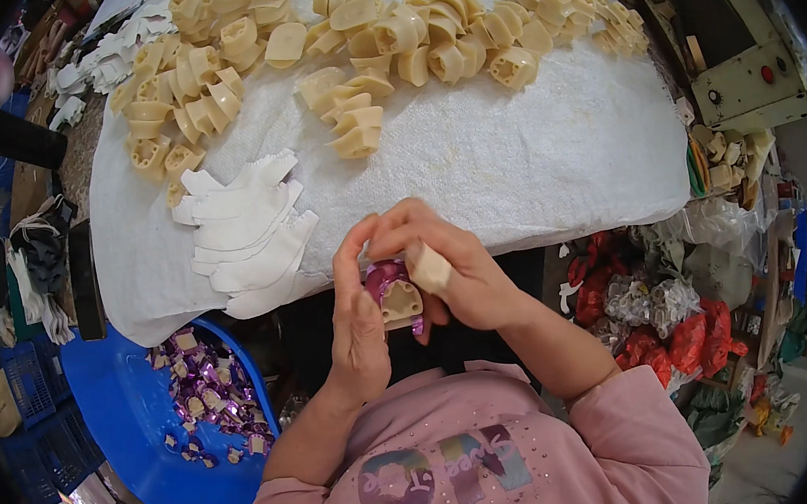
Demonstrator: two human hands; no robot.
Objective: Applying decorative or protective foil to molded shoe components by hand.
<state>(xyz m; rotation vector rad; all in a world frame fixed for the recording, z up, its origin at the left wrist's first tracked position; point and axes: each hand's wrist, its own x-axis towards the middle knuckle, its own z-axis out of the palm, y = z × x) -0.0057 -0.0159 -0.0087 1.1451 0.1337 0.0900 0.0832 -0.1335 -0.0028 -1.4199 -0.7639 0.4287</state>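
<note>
Just off the table's near edge, both hands meet around a beige plastic shoe heel (401, 305) partly wrapped in shiny purple material. My left hand (356, 325) is closed along its left side. My right hand (459, 271) curls over from the other side and grips a pale, blunt-ended piece (429, 268), perhaps a tool handle; the rest of it is hidden in the palm. The right fingertips reach across toward the left fingers above the heel. To the left, a blue basin (113, 416) holds many small purple-covered heels (206, 397).
A white woven sheet (512, 164) covers the table, with bare beige heels (402, 33) heaped across its far side. White cut pieces (251, 230) lie stacked at near left. Red and clear plastic bags (649, 330) crowd the right; a machine box (747, 88) stands behind them.
</note>
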